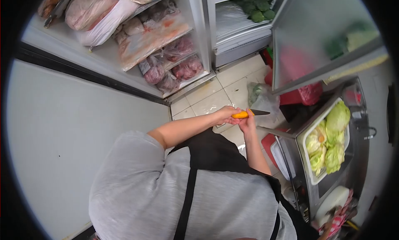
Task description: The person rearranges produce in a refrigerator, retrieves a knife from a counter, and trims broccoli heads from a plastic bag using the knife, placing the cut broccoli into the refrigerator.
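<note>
A knife [262, 113] with an orange handle and a dark blade is held out in front of my body, its blade pointing right. My left hand [226, 115] is closed at the butt end of the handle. My right hand [247, 121] grips the handle from below, with a finger or thumb near the base of the blade. The undersides of both hands' fingers are partly hidden. Beneath the blade, on the floor, lies a clear plastic bag [266, 105] with something green beside it.
Left, an open fridge holds bagged meat [153, 69] on shelves. Broccoli [257, 9] sits in another fridge, whose glass door [299, 44] stands open. A white basket [314, 177] of lettuce [337, 115] rests on a steel counter [353, 165] at right. Red containers [291, 98] are below.
</note>
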